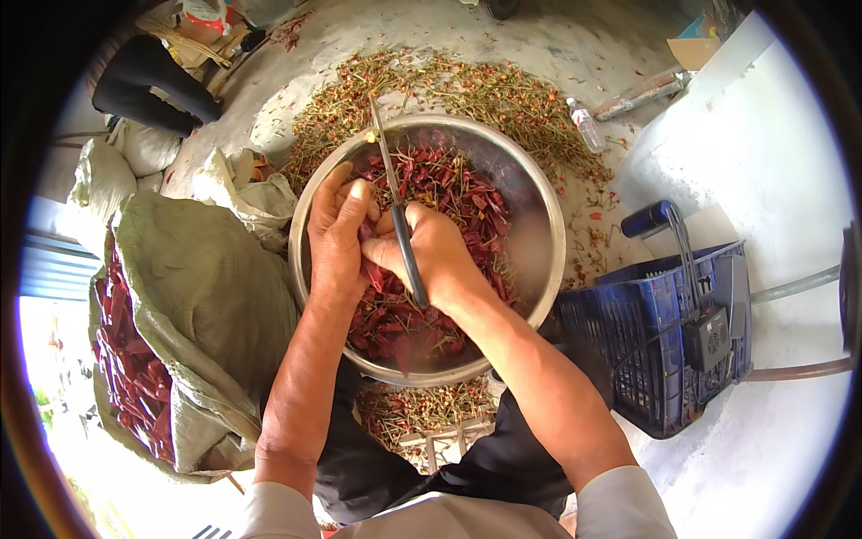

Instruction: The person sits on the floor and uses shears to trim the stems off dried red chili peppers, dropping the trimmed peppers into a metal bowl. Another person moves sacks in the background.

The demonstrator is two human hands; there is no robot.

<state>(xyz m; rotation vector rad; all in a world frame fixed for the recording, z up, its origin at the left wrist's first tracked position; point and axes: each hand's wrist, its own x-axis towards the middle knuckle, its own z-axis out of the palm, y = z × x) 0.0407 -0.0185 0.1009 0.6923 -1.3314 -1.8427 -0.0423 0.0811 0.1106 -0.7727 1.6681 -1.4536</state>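
Observation:
My right hand (448,259) grips a black-handled knife (408,249), its long thin blade pointing away from me across the far rim of a steel basin (553,222). Close beside it, over the basin's left part, my left hand (337,239) has curled fingers around dried red chili peppers (368,232). More red pods (372,275) show just below, between the hands. The fingers partly hide what each hand holds. Broken dried chilies and stems (471,202) lie inside the basin. A small yellowish bit (371,137) shows by the blade, near the rim.
Cut stems (498,87) cover the floor beyond the basin. A green sack (202,269) of dried chilies (131,364) leans at left. At right are a blue plastic crate (646,337) and a plastic bottle (587,127). Another person's dark-clothed legs (148,84) appear upper left.

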